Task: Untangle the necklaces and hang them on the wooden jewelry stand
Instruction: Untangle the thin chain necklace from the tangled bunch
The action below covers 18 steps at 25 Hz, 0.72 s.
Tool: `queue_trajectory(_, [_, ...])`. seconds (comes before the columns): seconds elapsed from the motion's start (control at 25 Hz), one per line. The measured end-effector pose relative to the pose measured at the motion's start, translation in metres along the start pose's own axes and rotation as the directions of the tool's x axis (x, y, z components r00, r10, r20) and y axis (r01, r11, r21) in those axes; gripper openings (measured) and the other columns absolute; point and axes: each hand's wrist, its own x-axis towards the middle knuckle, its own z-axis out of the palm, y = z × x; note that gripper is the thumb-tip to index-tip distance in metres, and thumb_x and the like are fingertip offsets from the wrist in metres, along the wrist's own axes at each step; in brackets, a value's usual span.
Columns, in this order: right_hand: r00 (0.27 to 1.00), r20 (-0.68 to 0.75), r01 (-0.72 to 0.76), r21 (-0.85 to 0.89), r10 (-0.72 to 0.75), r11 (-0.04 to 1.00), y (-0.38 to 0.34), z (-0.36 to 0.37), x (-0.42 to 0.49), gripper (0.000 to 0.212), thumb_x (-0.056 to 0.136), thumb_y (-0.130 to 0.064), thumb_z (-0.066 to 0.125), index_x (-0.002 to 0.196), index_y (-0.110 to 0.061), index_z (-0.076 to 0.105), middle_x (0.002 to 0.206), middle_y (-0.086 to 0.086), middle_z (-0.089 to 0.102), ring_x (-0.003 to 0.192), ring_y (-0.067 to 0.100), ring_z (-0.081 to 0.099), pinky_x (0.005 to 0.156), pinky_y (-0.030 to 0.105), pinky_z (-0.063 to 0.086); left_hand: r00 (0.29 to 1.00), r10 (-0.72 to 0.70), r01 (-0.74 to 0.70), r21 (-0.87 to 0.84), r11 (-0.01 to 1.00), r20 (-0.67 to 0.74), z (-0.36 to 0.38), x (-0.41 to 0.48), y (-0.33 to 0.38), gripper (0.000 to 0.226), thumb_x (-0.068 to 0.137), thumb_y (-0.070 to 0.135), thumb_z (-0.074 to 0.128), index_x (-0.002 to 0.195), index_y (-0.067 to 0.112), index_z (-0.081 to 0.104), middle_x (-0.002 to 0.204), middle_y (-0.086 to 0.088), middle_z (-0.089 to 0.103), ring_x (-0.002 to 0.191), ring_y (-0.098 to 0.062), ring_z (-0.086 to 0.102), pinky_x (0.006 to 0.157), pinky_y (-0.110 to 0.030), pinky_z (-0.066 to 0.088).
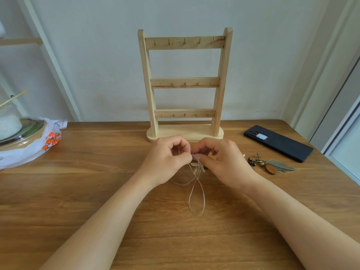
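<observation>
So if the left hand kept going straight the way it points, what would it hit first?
Probably the right hand: the left hand angles toward it, both pinching the thin necklace cord. Depth is hard to judge.

Wooden stand (185,82): upright, three hooked rails. Cord necklace (197,179): looped before its base. Feather necklace (280,166): flat, front-right.

Both hands, left hand (167,152) and right hand (220,158), pinch the thin necklace (196,193) before the wooden jewelry stand (185,82) on the tabletop (97,191)
</observation>
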Motion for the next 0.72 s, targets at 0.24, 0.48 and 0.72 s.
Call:
queue_trajectory(0.24, [0.998, -0.012, -0.053, 0.107, 0.054, 0.993, -0.003, 0.0, 0.002, 0.01, 0.093, -0.012, 0.07, 0.1, -0.018, 0.074, 0.083, -0.005, 0.074, 0.068, 0.001, 0.062, 0.063, 0.011, 0.044, 0.981, -0.192, 0.189, -0.385, 0.903, 0.029, 0.008, 0.0, 0.006, 0.016, 0.072, 0.013, 0.059, 0.062, 0.025, 0.062, 0.065, 0.008, 0.056, 0.066, -0.007, 0.05, 0.063, -0.023, 0.038])
queue_trajectory(0.48, [0.985, -0.12, -0.087, 0.264, 0.122, 0.961, -0.012, -0.014, 0.003, 0.005, 0.09, -0.017, 0.073, 0.092, -0.017, 0.078, 0.082, -0.003, 0.074, 0.067, 0.013, 0.065, 0.063, 0.028, 0.054, 0.952, -0.29, 0.301, -0.446, 0.843, 0.095, 0.004, 0.002, 0.004, 0.012, 0.072, 0.016, 0.061, 0.064, 0.023, 0.067, 0.074, -0.003, 0.057, 0.079, -0.024, 0.046, 0.07, -0.034, 0.038])
queue_trajectory(0.72, [0.998, -0.007, -0.053, 0.153, 0.054, 0.987, -0.013, -0.009, 0.003, 0.004, 0.089, -0.012, 0.074, 0.092, -0.012, 0.076, 0.078, -0.005, 0.074, 0.067, 0.006, 0.065, 0.062, 0.017, 0.05, 0.951, -0.281, 0.308, -0.459, 0.833, 0.129, 0.006, 0.002, 0.007, 0.01, 0.071, 0.015, 0.061, 0.063, 0.021, 0.064, 0.073, -0.002, 0.054, 0.072, -0.015, 0.046, 0.068, -0.03, 0.037])
